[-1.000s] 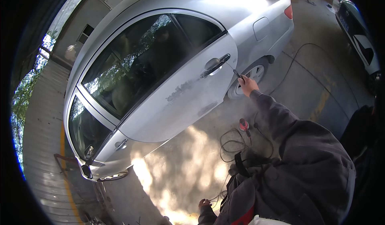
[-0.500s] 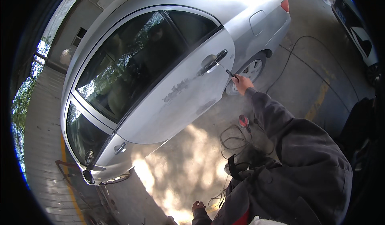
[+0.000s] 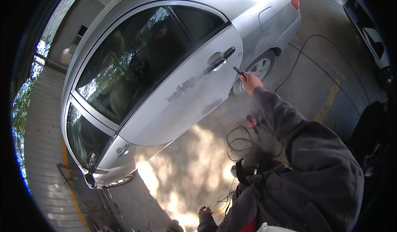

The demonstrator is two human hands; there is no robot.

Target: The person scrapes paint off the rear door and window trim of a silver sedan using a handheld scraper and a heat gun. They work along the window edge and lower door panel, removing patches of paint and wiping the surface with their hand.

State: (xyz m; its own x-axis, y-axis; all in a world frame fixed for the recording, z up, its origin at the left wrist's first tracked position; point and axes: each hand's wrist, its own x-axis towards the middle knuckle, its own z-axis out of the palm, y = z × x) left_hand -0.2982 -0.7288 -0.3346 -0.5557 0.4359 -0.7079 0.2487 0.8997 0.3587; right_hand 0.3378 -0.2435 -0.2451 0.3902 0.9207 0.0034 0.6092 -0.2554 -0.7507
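Observation:
My right hand (image 3: pixel 251 82) is closed around the dark handle of a screwdriver (image 3: pixel 238 71). Its thin metal shaft reaches up and left to the rear door handle (image 3: pixel 228 53) of a silver car (image 3: pixel 248 29), where the tip appears to touch. Dull, sanded-looking paint with a dark worn patch (image 3: pixel 182 90) marks the rear door (image 3: pixel 159 120) below the window. Low in the view my left hand (image 3: pixel 204 211) hangs beside my body, away from the car, fingers loosely bent and apart. I see nothing in it.
On the concrete floor near my body lies a red and black round sander (image 3: pixel 251 123) with a coiled dark cable (image 3: pixel 237 145). Another hose (image 3: pixel 297 60) runs across the floor behind the car. A second car (image 3: pixel 366 29) stands at the far right. A corrugated wall (image 3: pixel 43 149) is at left.
The view has shifted very slightly. My right hand keeps the screwdriver at the door handle, and my left hand stays low.

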